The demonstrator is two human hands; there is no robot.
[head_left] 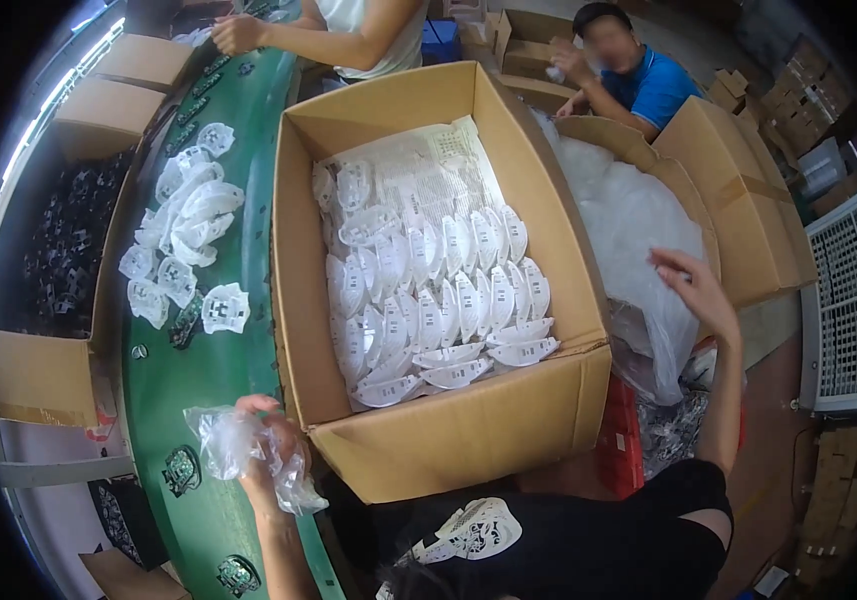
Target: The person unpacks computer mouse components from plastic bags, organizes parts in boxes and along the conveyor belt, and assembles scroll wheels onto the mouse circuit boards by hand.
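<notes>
My left hand (276,448) is closed on a crumpled clear plastic bag (220,440) above the green work surface, beside the near left corner of a large open cardboard box (458,445). Inside that box, rows of white curved plastic parts (428,318) stand on edge, with several more lying at the near end. Printed paper (438,170) lines the far part of the box. My right hand (693,285) is raised with fingers stretched out and nothing visible in it. It is beside a heap of clear plastic bags (623,205) in another carton.
On the green surface (223,375) lie a pile of white plastic parts (188,205) and small circuit boards (181,470). A carton of dark parts (73,240) stands left. One person (373,30) works at the far end; another (638,75) sits behind the bags. A red crate (623,440) stands low right.
</notes>
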